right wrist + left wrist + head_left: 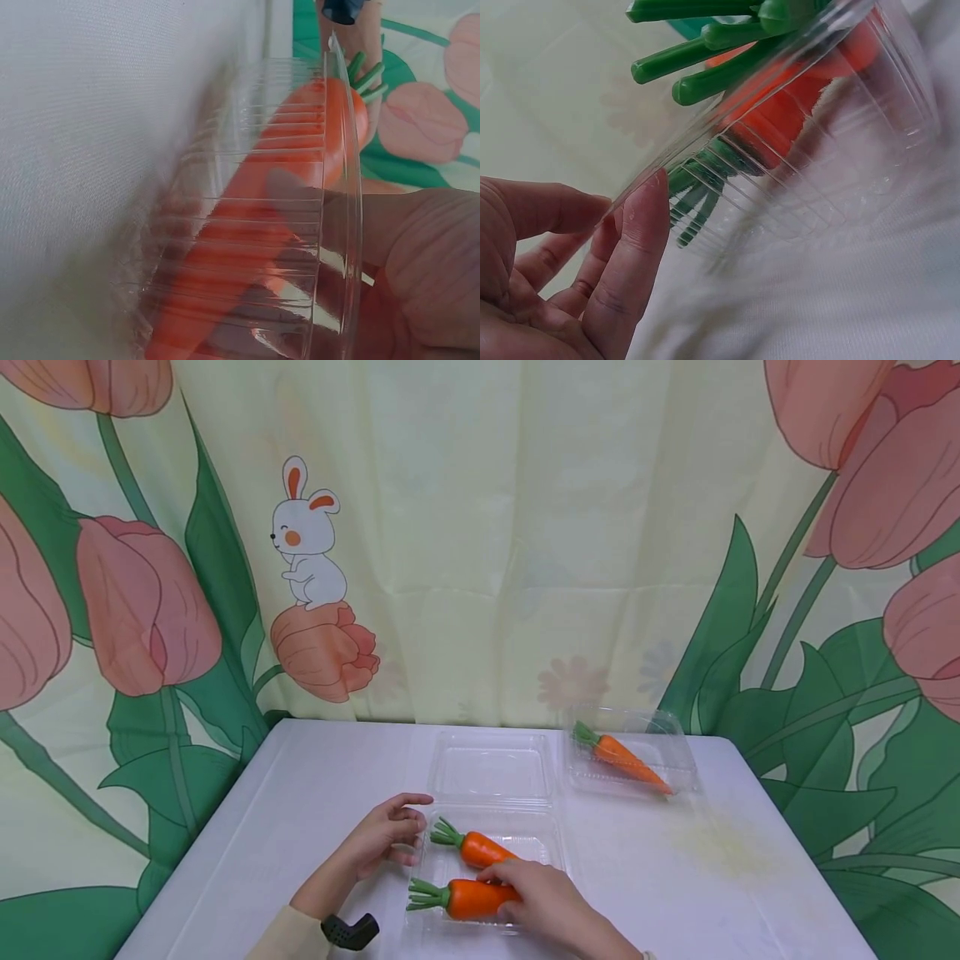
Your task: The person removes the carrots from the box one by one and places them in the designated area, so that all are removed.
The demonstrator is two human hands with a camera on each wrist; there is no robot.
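A hinged clear plastic container [558, 847] lies with its lid [491, 768] folded back on the white table. Two orange toy carrots with green tops are in its base, the far carrot [483, 850] and the near carrot [472, 900]. My right hand [551, 897] reaches into the base and grips the near carrot, its thumb seen through the ribbed wall in the right wrist view. At the left side, my left hand [386, 837] pinches the container's rim between thumb and finger [634, 240]. Part of the far carrot is hidden behind my right hand.
At the back right of the table [622, 860] stands another clear container [678, 752] with a carrot [630, 762] in it. A curtain [450, 527] printed with tulips and a rabbit hangs behind the table. My left wrist wears a black band [350, 932].
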